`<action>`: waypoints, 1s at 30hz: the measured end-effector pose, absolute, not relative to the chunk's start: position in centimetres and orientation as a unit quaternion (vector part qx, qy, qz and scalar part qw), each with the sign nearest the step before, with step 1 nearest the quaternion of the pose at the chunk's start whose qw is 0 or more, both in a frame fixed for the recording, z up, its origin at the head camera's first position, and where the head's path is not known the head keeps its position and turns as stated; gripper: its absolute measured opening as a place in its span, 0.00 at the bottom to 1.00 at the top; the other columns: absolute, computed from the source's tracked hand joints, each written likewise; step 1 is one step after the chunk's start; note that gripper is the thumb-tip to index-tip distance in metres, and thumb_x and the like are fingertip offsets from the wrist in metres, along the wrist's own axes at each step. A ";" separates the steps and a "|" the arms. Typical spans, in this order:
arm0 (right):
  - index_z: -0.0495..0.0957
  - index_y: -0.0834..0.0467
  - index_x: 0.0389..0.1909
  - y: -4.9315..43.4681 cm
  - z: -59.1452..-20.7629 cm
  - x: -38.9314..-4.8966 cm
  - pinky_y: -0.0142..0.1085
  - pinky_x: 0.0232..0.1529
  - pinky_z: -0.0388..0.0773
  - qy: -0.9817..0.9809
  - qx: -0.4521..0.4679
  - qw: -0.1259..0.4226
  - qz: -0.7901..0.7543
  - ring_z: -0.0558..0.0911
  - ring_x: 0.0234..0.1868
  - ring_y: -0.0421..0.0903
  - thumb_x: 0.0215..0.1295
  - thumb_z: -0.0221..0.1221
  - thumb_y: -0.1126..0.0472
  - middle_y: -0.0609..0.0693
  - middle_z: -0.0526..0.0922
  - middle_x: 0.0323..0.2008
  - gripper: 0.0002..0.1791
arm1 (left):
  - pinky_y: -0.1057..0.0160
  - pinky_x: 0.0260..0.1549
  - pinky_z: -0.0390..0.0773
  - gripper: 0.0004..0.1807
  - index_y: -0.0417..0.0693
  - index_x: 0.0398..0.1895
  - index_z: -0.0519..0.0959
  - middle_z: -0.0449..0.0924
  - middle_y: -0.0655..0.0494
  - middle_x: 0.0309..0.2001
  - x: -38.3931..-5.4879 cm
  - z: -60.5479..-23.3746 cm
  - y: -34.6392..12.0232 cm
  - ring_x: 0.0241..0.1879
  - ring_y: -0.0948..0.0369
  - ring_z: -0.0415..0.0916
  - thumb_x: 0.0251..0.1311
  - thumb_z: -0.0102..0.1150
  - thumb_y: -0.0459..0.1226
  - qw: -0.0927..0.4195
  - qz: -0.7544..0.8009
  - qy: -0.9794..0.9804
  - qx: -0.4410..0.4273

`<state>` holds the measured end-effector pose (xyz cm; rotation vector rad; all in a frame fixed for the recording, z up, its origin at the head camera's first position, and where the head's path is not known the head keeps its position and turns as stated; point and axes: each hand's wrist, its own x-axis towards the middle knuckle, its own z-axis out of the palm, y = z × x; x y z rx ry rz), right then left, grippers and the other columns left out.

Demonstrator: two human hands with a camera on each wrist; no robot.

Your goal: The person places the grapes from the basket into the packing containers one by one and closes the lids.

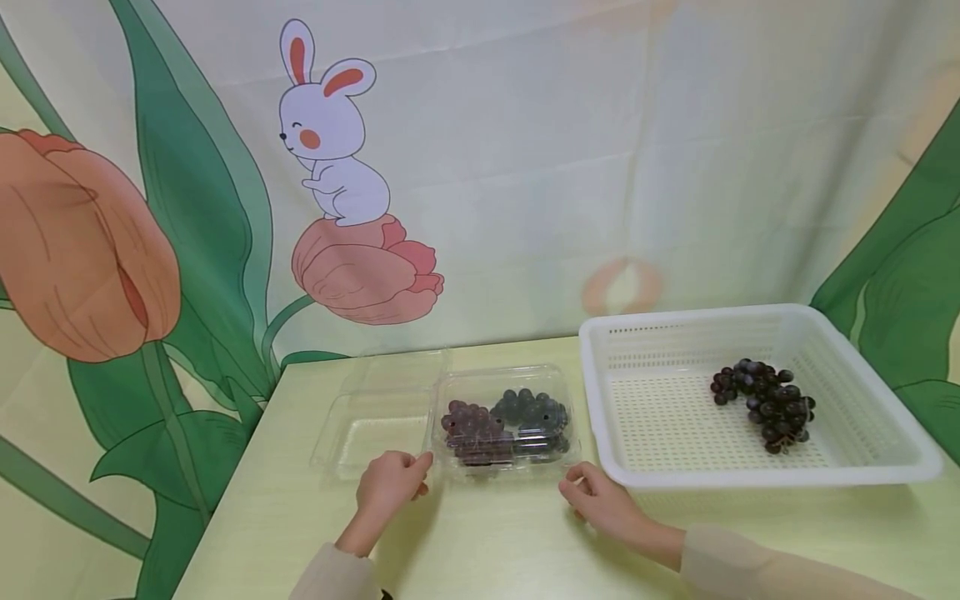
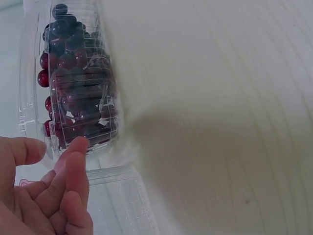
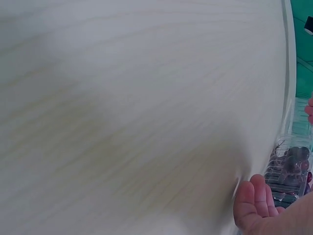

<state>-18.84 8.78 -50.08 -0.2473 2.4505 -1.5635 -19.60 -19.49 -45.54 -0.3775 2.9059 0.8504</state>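
A clear plastic box stands on the table between the two hands. Inside it lie reddish grapes on the left and dark grapes on the right. My left hand is by the box's front left corner. In the left wrist view its thumb and loosely bent fingers are apart beside that corner; whether they touch it is unclear. My right hand is near the front right corner, fingers relaxed and gripping nothing visible. An empty clear plastic container adjoins the box on the left.
At the right, a white perforated basket holds a bunch of dark grapes. Its front left corner is close to my right hand. Behind the table hangs a cloth printed with a rabbit and tulips.
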 end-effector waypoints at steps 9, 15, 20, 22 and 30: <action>0.64 0.64 0.49 8.7 -50.1 -18.8 0.32 0.16 0.68 0.830 -0.061 0.117 -0.541 0.72 0.18 0.43 0.62 0.51 0.57 0.54 0.74 0.21 0.19 | 0.65 0.18 0.72 0.24 0.35 0.29 0.79 0.82 0.50 0.19 -19.6 -45.8 -19.5 0.17 0.61 0.78 0.60 0.44 0.48 0.095 0.400 0.902 -0.132; 0.62 0.59 0.51 8.6 -49.9 -19.1 0.31 0.17 0.67 0.828 -0.028 0.128 -0.545 0.72 0.20 0.43 0.62 0.50 0.54 0.52 0.73 0.25 0.19 | 0.67 0.19 0.71 0.24 0.31 0.37 0.77 0.82 0.51 0.22 -19.7 -46.3 -19.5 0.18 0.65 0.77 0.59 0.44 0.46 0.110 0.498 0.845 -0.161; 0.62 0.58 0.51 8.4 -50.0 -19.4 0.31 0.18 0.66 0.829 -0.017 0.131 -0.543 0.72 0.20 0.43 0.63 0.49 0.52 0.51 0.72 0.25 0.19 | 0.67 0.19 0.71 0.23 0.33 0.36 0.77 0.82 0.55 0.21 -20.0 -46.6 -19.4 0.18 0.66 0.76 0.59 0.45 0.46 0.109 0.526 0.825 -0.175; 0.62 0.58 0.51 8.3 -50.0 -19.5 0.31 0.18 0.66 0.827 -0.014 0.133 -0.546 0.72 0.21 0.43 0.63 0.48 0.52 0.51 0.72 0.26 0.20 | 0.67 0.19 0.70 0.22 0.33 0.35 0.77 0.81 0.56 0.21 -20.1 -46.7 -19.4 0.17 0.66 0.75 0.58 0.45 0.46 0.108 0.530 0.822 -0.177; 0.61 0.57 0.49 8.0 -49.9 -19.7 0.32 0.20 0.68 0.815 0.002 0.136 -0.563 0.74 0.24 0.44 0.65 0.46 0.50 0.52 0.72 0.30 0.18 | 0.68 0.20 0.70 0.19 0.33 0.36 0.77 0.81 0.58 0.20 -20.5 -47.1 -19.4 0.19 0.67 0.75 0.58 0.47 0.43 0.105 0.552 0.809 -0.171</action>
